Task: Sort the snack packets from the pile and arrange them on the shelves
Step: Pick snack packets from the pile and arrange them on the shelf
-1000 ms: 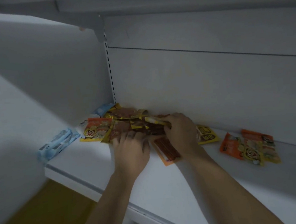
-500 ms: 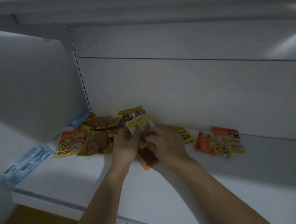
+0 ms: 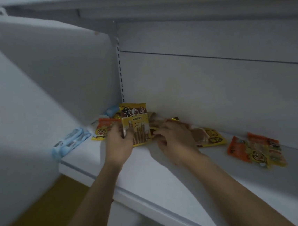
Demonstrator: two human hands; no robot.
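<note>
My left hand [image 3: 119, 143] grips the lower left edge of a yellow and brown snack packet [image 3: 136, 121] and holds it upright above the pile [image 3: 162, 122] in the shelf's back left corner. My right hand [image 3: 174, 139] rests on the pile just right of it, fingers curled on a brown packet edge. An orange packet [image 3: 103, 129] lies left of my left hand. A yellow and brown packet [image 3: 210, 138] lies flat to the right of my right hand. Two overlapping orange packets [image 3: 255, 150] lie further right on the white shelf [image 3: 169, 180].
A light blue packet [image 3: 71, 142] hangs over the shelf's left end, and another blue one [image 3: 112, 110] sits in the corner. A slotted upright [image 3: 120, 70] runs up the back panel. Another shelf overhangs above. Brown floor [image 3: 36, 214] shows at the lower left.
The yellow and brown packet has come up out of the pile and now stands upright in my left hand. My right hand has shifted right onto the pile. The camera has swung left.
</note>
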